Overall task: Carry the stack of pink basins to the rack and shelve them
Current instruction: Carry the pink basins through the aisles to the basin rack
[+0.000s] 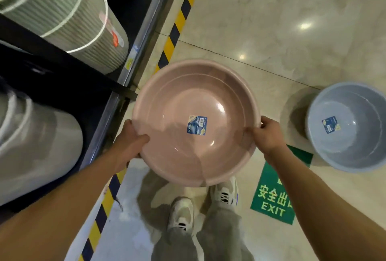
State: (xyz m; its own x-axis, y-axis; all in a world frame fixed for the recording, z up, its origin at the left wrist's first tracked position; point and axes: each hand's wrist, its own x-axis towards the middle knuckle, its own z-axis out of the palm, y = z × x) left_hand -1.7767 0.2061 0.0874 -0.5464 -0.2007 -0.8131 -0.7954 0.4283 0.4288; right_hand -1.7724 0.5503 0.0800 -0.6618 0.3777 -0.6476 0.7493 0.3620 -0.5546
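Pink basins (196, 123): being held mouth-up above the floor, in front of the body, just beside the rack (117, 85). Rim is being gripped on opposite sides: left hand (130, 143) clenched on the rack-side edge, right hand (268, 134) clenched on the far edge. Rack is lying to the left, so the left hand is being kept nearer. Stack depth is being hidden; possibly several nested. Target shelf is not being shown clearly.

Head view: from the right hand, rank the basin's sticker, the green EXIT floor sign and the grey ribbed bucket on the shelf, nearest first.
Measured from the right hand:
1. Basin's sticker, just left, inside the held pink basin.
2. Green EXIT floor sign, below on the floor.
3. Grey ribbed bucket, far left on the shelf.
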